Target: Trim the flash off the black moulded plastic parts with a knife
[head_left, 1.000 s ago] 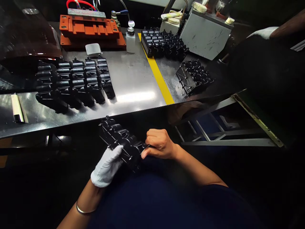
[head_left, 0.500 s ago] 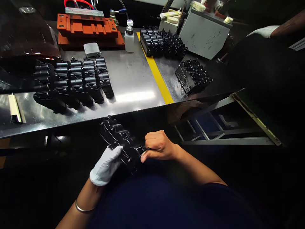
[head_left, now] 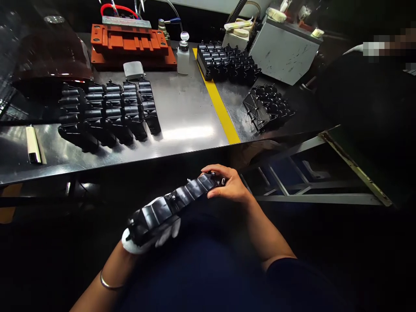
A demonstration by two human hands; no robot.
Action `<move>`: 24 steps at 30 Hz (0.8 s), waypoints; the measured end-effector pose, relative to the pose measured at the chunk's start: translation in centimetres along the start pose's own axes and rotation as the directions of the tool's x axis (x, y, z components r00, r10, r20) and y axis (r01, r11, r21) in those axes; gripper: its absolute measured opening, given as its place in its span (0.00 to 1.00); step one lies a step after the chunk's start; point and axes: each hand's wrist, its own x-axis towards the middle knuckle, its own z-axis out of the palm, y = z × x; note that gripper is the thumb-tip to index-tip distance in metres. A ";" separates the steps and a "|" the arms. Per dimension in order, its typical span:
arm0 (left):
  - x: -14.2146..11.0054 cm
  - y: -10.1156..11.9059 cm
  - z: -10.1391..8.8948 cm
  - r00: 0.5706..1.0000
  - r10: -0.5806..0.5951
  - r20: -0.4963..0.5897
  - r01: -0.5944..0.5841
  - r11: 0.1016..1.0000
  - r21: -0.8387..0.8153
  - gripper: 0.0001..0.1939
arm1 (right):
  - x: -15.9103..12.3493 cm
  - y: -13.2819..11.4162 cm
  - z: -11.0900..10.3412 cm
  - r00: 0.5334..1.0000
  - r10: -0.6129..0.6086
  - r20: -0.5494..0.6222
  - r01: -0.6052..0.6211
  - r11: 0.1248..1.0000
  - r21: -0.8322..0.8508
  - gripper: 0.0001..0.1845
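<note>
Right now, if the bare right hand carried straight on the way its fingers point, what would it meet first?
The long black ribbed plastic moulding comes first: the bare right hand already has its fingers over that end, so the line is blocked at once.

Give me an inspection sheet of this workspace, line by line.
Surface: steel bench, yellow stripe across it.
Job's things: black plastic part held above lap; black parts in rows left of stripe; more black parts and right of it.
Clutter: orange fixture, dispenser bottle, grey pad, white stick.
Hands: gloved left hand under one end of the part; bare right hand gripping the other.
Cables: red tube at the back.
Surroundings: grey box; metal frame below; another person's blurred arm.
</note>
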 end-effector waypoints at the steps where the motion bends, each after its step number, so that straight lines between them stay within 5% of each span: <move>1: -0.3 0.2 0.1 0.999 0.035 -0.015 -0.035 0.999 0.020 0.10 | -0.1 -0.1 0.2 0.996 0.027 -0.080 -0.027 1.000 -0.005 0.32; 4: -0.6 0.9 1.3 0.995 0.103 -0.015 -0.102 0.993 0.066 0.10 | -0.5 -0.4 1.4 0.969 0.115 -0.220 -0.106 0.993 0.053 0.31; 9: 0.3 1.0 3.3 0.974 0.198 -0.108 -0.208 0.974 -0.094 0.12 | -0.8 -1.4 3.9 0.995 0.092 0.037 -0.097 0.985 0.145 0.26; 14: 0.8 0.1 3.5 0.987 0.106 -0.122 -0.134 0.960 -0.246 0.15 | -0.6 -1.9 3.8 0.995 0.073 -0.065 -0.069 0.996 0.059 0.18; 17: 1.1 -0.1 3.4 0.994 -0.061 -0.095 0.020 0.924 -0.383 0.13 | -0.6 -1.8 3.9 0.996 0.069 -0.056 -0.065 0.995 0.069 0.18; 21: 1.4 0.3 3.2 0.981 -0.121 -0.151 0.024 0.851 -0.524 0.16 | -0.6 -1.0 3.8 0.961 -0.064 -0.270 0.002 0.974 -0.226 0.16; 24: 1.2 0.7 2.7 0.972 -0.079 -0.223 -0.045 0.864 -0.501 0.16 | -0.4 -0.5 2.7 0.937 -0.173 -0.304 -0.027 0.831 -0.555 0.14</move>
